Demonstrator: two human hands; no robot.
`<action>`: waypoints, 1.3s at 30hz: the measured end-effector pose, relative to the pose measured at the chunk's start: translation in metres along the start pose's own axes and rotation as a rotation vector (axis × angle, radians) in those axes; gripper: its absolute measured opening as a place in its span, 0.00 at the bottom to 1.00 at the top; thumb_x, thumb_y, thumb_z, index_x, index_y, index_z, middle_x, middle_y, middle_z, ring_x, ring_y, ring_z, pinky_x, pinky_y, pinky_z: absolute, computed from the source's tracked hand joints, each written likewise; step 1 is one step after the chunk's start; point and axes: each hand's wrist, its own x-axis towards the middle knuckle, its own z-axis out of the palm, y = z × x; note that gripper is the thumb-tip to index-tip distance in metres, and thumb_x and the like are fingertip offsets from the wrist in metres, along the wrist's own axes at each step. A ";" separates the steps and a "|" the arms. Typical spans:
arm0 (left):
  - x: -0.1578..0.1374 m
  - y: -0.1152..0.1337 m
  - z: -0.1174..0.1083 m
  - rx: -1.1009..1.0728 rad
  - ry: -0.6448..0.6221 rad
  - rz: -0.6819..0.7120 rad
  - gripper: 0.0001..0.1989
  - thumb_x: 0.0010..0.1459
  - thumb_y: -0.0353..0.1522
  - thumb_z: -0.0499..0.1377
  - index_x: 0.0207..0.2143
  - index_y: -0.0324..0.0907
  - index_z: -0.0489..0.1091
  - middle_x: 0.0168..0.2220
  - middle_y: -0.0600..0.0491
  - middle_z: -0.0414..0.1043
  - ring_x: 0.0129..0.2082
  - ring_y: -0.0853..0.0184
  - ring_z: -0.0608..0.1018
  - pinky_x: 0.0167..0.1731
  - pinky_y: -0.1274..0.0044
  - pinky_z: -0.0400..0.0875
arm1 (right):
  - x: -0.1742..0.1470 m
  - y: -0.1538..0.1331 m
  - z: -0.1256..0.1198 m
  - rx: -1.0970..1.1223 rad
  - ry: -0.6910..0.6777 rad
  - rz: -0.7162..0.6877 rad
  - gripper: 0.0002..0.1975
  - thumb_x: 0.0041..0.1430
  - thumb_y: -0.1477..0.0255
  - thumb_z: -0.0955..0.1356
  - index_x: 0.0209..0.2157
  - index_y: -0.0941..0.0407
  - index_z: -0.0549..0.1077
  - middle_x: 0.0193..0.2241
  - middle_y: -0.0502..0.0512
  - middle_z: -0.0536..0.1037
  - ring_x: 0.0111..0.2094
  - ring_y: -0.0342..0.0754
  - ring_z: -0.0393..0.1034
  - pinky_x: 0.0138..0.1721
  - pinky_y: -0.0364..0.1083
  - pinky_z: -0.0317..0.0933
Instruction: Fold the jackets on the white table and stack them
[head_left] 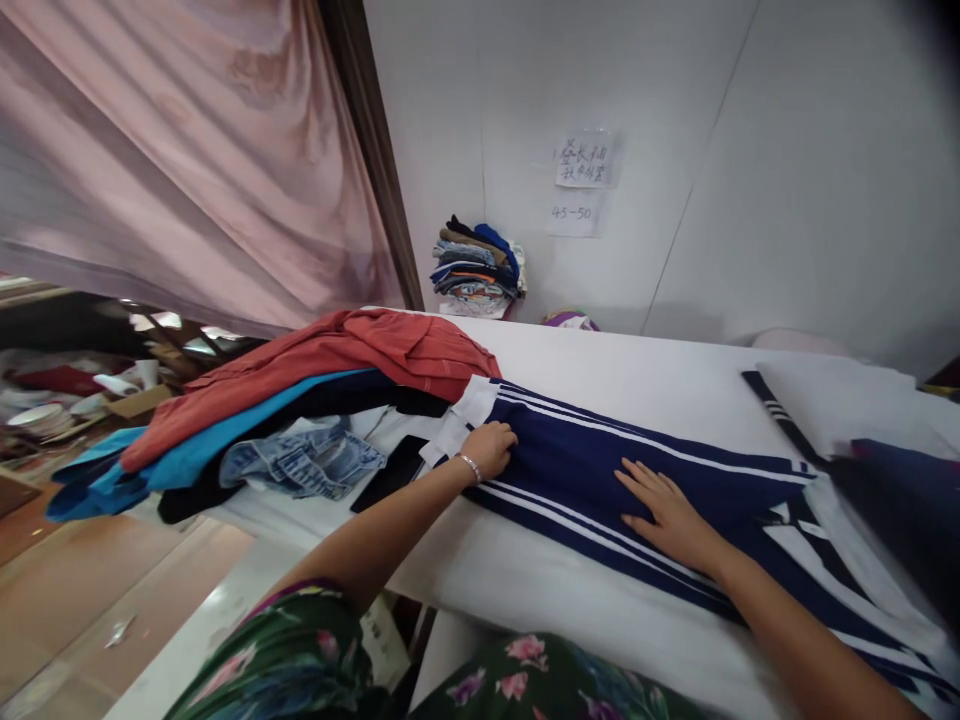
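Observation:
Navy track pants (577, 450) with white side stripes and a white waist end lie lengthwise on the white table, their legs parting toward the right. My left hand (489, 450), wearing a bracelet, is at the waist end with its fingers bent and closed on the fabric. Farther along, my right hand (667, 512) rests flat on the pants with fingers spread. Left of them lie light blue denim shorts (307, 458) and a dark item (390, 470). A black-and-white garment (817, 545) shows by the pants' legs at the right.
A red garment (337, 345) and a bright blue one (202, 450) hang over the table's left end. Folded clothes (476, 265) are stacked against the back wall, under paper signs (583, 160). A pink curtain (202, 150) hangs at left. Dark clothing (892, 510) lies at right.

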 end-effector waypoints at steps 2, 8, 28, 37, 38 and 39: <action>0.010 0.000 -0.010 -0.059 0.000 -0.001 0.14 0.55 0.26 0.56 0.43 0.43 0.76 0.42 0.49 0.79 0.41 0.62 0.79 0.41 0.73 0.74 | 0.001 -0.005 -0.008 0.073 -0.019 0.035 0.31 0.64 0.54 0.63 0.66 0.48 0.61 0.69 0.58 0.51 0.70 0.60 0.43 0.66 0.66 0.43; 0.068 0.000 -0.018 0.035 0.128 0.032 0.20 0.63 0.38 0.53 0.53 0.38 0.72 0.60 0.42 0.69 0.63 0.52 0.66 0.63 0.58 0.55 | 0.042 -0.027 -0.046 0.067 0.162 0.144 0.34 0.66 0.49 0.58 0.66 0.52 0.59 0.70 0.60 0.49 0.71 0.57 0.37 0.67 0.64 0.38; 0.084 -0.043 0.041 0.278 -0.155 -0.157 0.34 0.63 0.44 0.44 0.66 0.35 0.57 0.68 0.40 0.55 0.69 0.51 0.56 0.65 0.57 0.46 | -0.019 0.126 -0.069 -0.100 0.279 0.829 0.34 0.66 0.54 0.60 0.65 0.61 0.60 0.68 0.65 0.54 0.70 0.58 0.42 0.68 0.58 0.36; 0.082 -0.032 0.034 0.257 -0.169 -0.175 0.35 0.63 0.44 0.44 0.67 0.33 0.56 0.68 0.38 0.53 0.69 0.51 0.55 0.66 0.57 0.44 | -0.055 0.131 -0.093 0.116 0.564 0.849 0.28 0.67 0.60 0.58 0.62 0.59 0.66 0.63 0.61 0.66 0.64 0.52 0.60 0.64 0.53 0.53; 0.082 -0.032 0.034 0.250 -0.162 -0.174 0.35 0.63 0.45 0.44 0.66 0.33 0.57 0.68 0.38 0.53 0.69 0.50 0.55 0.66 0.56 0.44 | -0.068 0.127 -0.093 0.124 0.603 0.866 0.28 0.66 0.60 0.58 0.61 0.60 0.67 0.62 0.62 0.67 0.63 0.53 0.62 0.63 0.54 0.55; 0.082 -0.032 0.034 0.243 -0.155 -0.172 0.35 0.63 0.45 0.44 0.66 0.33 0.57 0.68 0.38 0.54 0.69 0.50 0.56 0.65 0.56 0.45 | -0.082 0.122 -0.091 0.137 0.639 0.875 0.29 0.66 0.59 0.58 0.60 0.61 0.68 0.60 0.63 0.70 0.61 0.54 0.65 0.62 0.54 0.57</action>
